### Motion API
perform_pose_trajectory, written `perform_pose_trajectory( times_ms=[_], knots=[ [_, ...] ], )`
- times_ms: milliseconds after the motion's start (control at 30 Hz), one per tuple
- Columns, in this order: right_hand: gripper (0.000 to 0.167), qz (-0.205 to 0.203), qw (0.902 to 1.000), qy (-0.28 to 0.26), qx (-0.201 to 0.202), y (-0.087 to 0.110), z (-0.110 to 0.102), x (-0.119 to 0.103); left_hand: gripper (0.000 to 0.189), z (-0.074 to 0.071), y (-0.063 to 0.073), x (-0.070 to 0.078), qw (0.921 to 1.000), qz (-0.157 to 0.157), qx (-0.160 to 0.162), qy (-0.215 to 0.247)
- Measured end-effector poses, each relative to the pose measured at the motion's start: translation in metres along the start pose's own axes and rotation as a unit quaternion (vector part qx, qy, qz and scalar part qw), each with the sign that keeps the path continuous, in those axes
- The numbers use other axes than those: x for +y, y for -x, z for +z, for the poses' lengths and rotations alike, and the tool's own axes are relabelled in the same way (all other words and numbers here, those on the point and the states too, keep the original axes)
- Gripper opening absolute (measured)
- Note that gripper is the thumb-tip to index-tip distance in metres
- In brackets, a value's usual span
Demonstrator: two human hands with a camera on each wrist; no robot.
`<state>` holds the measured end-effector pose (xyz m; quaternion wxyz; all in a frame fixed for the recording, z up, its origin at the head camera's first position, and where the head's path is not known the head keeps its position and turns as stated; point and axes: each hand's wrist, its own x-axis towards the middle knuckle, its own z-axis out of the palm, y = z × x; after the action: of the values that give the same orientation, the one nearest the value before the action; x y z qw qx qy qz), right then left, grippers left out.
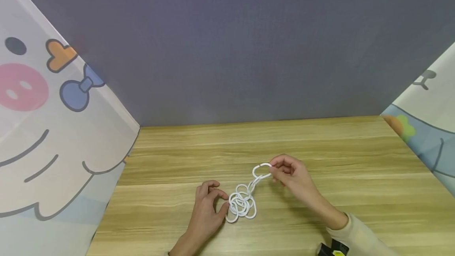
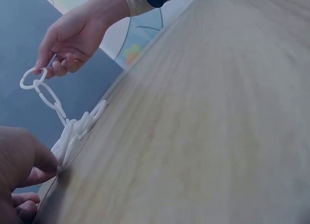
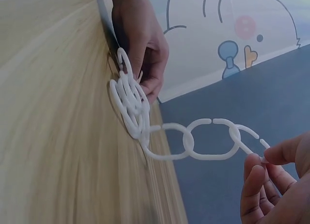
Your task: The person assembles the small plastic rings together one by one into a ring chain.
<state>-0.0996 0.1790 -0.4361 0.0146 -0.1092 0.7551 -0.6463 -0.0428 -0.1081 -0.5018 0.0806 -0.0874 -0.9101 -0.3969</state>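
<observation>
A chain of white oval plastic links (image 3: 210,157) is partly bunched on the table, with one end raised. In the head view, my right hand (image 1: 293,175) pinches the end link (image 1: 266,164) between thumb and forefinger, to the right of the heap and farther from me. Several links hang slanting between that hand and the tabletop. At the heap's left edge, the thumb and forefinger of my left hand (image 1: 207,210) close on the rim of a link (image 2: 68,144). Overlapping loops hide how the bunched part is linked.
The wood-grain table (image 1: 170,161) meets a grey-blue panel (image 1: 249,50) at the back. Cartoon-printed panels (image 1: 71,141) stand on both sides. A black device with a yellow mark (image 1: 325,250) sits by the light right sleeve (image 1: 359,236).
</observation>
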Motion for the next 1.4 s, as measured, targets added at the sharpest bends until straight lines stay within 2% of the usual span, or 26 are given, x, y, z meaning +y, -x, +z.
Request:
perform_pose_trajectory(
  times_ms=[133,267,433,500,600,667,767,867,1000,1200,1400],
  knots=[
    [0.017,-0.004,0.9999,0.003,0.009,0.000,-0.006,0.000,0.025,-0.003,-0.001,-0.001,0.9991,0.027,0.014,-0.028],
    [0.017,-0.009,0.9998,0.007,0.013,0.000,-0.011,0.001,0.023,-0.006,-0.004,-0.004,0.9991,0.029,0.009,-0.030],
    [0.014,-0.023,0.9994,0.013,0.023,0.000,-0.018,0.002,0.015,-0.011,-0.008,-0.010,0.9994,0.016,0.008,0.030],
    [0.011,-0.029,0.9990,0.013,0.030,0.000,-0.021,0.003,0.013,-0.012,-0.010,-0.014,0.9978,0.023,0.025,0.057],
    [0.009,-0.040,0.9985,0.012,0.036,0.000,-0.026,0.004,0.014,-0.016,-0.013,-0.017,0.9941,0.015,0.048,0.096],
    [0.010,-0.046,0.9982,0.007,0.038,-0.001,-0.028,0.005,0.015,-0.018,-0.015,-0.017,0.9912,-0.002,0.061,0.117],
    [0.012,-0.052,0.9979,0.002,0.038,-0.001,-0.031,0.007,0.015,-0.023,-0.018,-0.015,0.9882,-0.040,0.062,0.134],
    [0.011,-0.050,0.9979,-0.002,0.040,-0.001,-0.033,0.008,0.015,-0.026,-0.019,-0.013,0.9875,-0.065,0.045,0.137],
    [0.007,-0.049,0.9979,-0.007,0.041,0.000,-0.036,0.009,0.017,-0.029,-0.019,-0.008,0.9883,-0.076,-0.002,0.132],
    [0.016,-0.054,0.9973,-0.039,0.031,0.003,-0.040,0.007,0.022,-0.029,-0.017,-0.005,0.9889,-0.059,-0.069,0.117],
    [0.018,-0.051,0.9974,-0.043,0.026,0.006,-0.042,0.010,0.023,-0.028,-0.015,-0.004,0.9942,-0.023,-0.086,0.061]
  ],
)
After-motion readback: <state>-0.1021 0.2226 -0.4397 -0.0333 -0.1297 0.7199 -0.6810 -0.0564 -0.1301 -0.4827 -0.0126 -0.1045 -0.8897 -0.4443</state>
